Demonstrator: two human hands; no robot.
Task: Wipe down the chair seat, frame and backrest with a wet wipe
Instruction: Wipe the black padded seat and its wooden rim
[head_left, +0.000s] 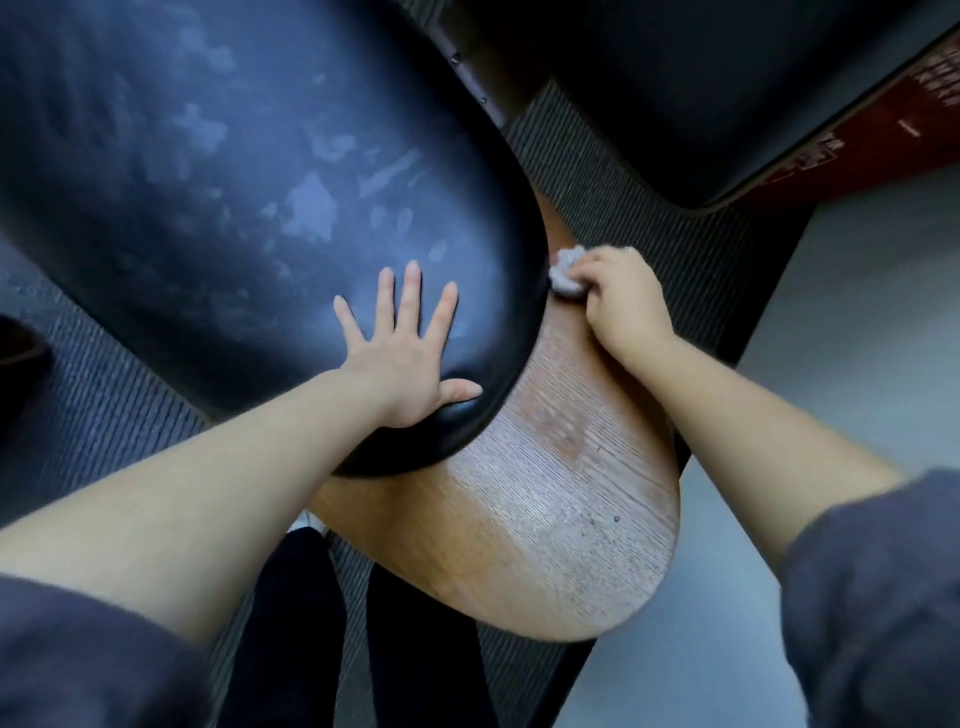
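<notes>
Head view showed two hands: left hand (402, 358) lay flat, fingers spread, on one black seat (234, 197); right hand (621, 301) gripped one crumpled wipe (565, 270) against the wooden backrest (561, 519).

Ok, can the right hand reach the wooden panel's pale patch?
Probably yes: the right hand holds the wipe on that wooden panel, the pale patch lies bare, and the left hand rests on the cushion.

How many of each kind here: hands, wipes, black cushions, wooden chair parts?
Hands: 2, left hand, right hand
Wet wipe: 1
Black cushions: 2
Wooden chair panel: 1
Total: 6
</notes>
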